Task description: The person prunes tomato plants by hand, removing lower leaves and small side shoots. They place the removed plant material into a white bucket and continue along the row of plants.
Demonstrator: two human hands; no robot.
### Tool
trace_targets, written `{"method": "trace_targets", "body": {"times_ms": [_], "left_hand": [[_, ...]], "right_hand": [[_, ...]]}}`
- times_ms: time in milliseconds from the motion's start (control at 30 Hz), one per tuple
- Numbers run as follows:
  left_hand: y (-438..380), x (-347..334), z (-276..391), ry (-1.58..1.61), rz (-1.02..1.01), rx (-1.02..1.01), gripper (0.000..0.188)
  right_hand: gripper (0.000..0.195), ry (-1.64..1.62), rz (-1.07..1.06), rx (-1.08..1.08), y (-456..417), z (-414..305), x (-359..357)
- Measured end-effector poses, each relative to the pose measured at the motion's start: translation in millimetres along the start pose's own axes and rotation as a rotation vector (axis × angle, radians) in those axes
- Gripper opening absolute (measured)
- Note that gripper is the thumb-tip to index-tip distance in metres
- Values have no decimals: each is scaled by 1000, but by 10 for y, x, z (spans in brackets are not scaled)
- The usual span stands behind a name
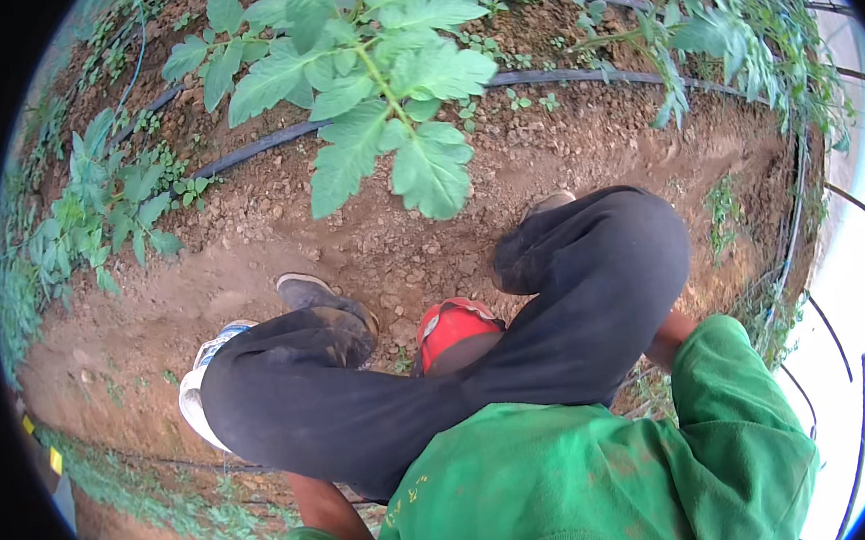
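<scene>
Both my hands are out of view; the left forearm passes under the left thigh and the right forearm goes down behind the right knee. I sit low with knees apart, in dark trousers and a green shirt. Between my thighs is a red object (pixel 461 328), perhaps a bucket or seat, mostly covered. A white container (pixel 195 411) with a printed label shows beside my left knee, partly hidden by it. Ahead of my boots (pixel 306 292), a tomato plant (pixel 389 85) spreads its large leaves over the soil.
Black drip irrigation hoses (pixel 266 142) cross the soil bed ahead. More tomato plants stand at the left (pixel 108 202) and upper right (pixel 717 32). A thin blue string (pixel 135 76) rises at upper left. Pale sheeting (pixel 847 278) and dark rods lie along the right side.
</scene>
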State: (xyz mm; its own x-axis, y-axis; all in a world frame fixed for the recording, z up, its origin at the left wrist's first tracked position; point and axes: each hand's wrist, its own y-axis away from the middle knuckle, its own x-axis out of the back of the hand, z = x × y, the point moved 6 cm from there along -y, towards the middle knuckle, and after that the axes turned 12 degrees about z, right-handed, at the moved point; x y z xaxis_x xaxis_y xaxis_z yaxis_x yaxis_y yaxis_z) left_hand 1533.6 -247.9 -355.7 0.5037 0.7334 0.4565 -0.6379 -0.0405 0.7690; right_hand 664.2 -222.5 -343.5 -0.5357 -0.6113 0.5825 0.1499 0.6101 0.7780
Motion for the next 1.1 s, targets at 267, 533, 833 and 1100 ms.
{"method": "trace_targets", "body": {"times_ms": [267, 533, 833, 1100], "left_hand": [[1560, -939, 635, -151, -370, -120, 46], [2552, -2090, 1441, -657, -825, -604, 50], [3665, -2192, 2183, -674, -609, -1022, 48], [4345, -2302, 1307, -1066, -785, -1124, 55]], "right_hand": [[35, -484, 436, 104, -287, -245, 574], [29, -677, 574, 228, -956, -1242, 993], [46, -121, 940, 438, -1376, -1416, 1491], [16, -558, 771, 173, -1390, -1644, 1459]]}}
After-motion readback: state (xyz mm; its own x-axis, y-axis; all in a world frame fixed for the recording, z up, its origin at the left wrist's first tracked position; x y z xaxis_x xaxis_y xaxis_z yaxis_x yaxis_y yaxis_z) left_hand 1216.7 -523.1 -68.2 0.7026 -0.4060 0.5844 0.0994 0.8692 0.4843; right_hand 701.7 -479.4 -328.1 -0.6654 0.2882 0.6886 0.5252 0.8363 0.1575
